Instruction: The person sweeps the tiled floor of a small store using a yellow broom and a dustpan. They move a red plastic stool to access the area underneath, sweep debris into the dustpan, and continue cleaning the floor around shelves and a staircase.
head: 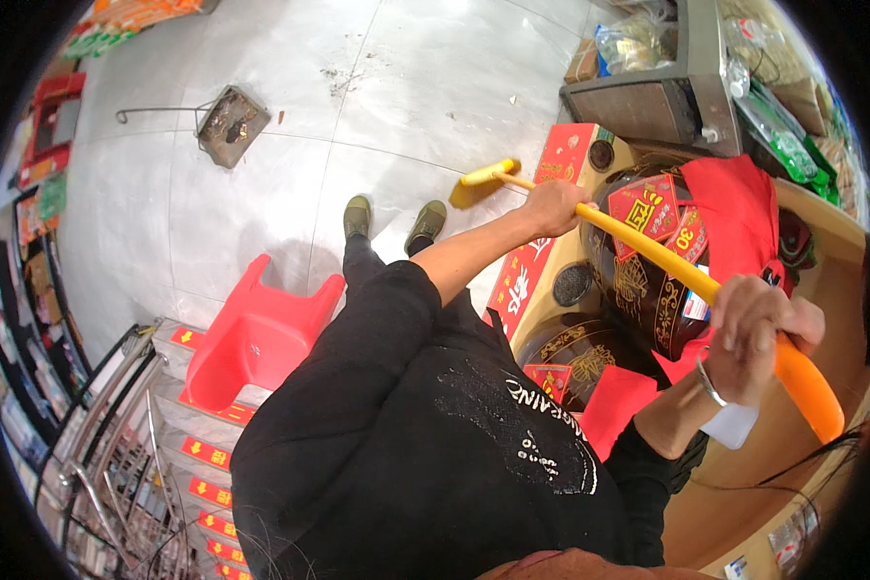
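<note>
A broom handle (645, 243), yellow turning orange toward its end, runs diagonally across the right of the head view. My left hand (557, 208) grips it partway along, nearer the broom head. Wearing a silvery bracelet, my right hand (757, 333) is wrapped around it close to the orange end. The yellow broom head (487, 174) lies low by the floor, beyond my shoes (391, 217). Farther left, a metal dustpan (233, 127) with a long wire handle rests on the tiles and contains debris. Dark dirt crumbs (341, 80) are scattered on the floor (275, 196).
On my right, large dark jars (627, 290) with red labels and cloths stand behind a red-fronted ledge (569, 156). A red plastic stool (250, 341) is at left, beside steps (196, 449) and a metal railing (109, 435). A grey cabinet (645, 105) stands upper right.
</note>
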Available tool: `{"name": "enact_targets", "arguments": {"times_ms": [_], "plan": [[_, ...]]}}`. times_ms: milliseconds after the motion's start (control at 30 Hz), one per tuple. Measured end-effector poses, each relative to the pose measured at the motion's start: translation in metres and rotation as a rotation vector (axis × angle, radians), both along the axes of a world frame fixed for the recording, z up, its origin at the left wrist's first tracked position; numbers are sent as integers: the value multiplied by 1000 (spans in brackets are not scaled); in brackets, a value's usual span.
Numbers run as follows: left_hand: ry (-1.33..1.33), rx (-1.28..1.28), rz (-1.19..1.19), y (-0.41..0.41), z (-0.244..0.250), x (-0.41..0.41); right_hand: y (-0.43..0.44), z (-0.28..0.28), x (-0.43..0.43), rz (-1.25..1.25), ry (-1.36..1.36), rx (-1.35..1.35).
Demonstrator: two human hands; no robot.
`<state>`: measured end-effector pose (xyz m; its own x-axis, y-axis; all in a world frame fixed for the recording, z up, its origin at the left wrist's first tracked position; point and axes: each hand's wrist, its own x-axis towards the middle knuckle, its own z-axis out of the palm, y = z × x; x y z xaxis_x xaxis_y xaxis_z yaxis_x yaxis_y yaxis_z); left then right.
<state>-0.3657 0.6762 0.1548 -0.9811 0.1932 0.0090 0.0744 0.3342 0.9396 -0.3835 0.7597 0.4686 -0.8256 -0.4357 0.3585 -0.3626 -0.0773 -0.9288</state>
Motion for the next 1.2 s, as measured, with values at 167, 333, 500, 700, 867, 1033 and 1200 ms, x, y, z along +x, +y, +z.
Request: {"name": "enact_targets", "arguments": {"times_ms": [167, 333, 500, 700, 867, 1033, 1200], "plan": [[172, 77, 196, 29, 39, -10, 55, 48, 9, -39, -10, -215], [-35, 122, -185, 50, 71, -16, 70, 74, -8, -44, 0, -202], [-88, 89, -519, 35, 20, -45, 10, 21, -36, 56, -159, 12], [-30, 111, -238, -35, -22, -109, -75, -13, -61, -70, -63, 193], [34, 118, -11, -56, 7, -131, -83, 18, -82, 17, 56, 244], [44, 168, -80, -39, 62, -145, -75, 56, -83, -86, 87, 57], [245, 168, -208, -40, -19, -175, -88, 2, -87, 49, 135, 398]]}}
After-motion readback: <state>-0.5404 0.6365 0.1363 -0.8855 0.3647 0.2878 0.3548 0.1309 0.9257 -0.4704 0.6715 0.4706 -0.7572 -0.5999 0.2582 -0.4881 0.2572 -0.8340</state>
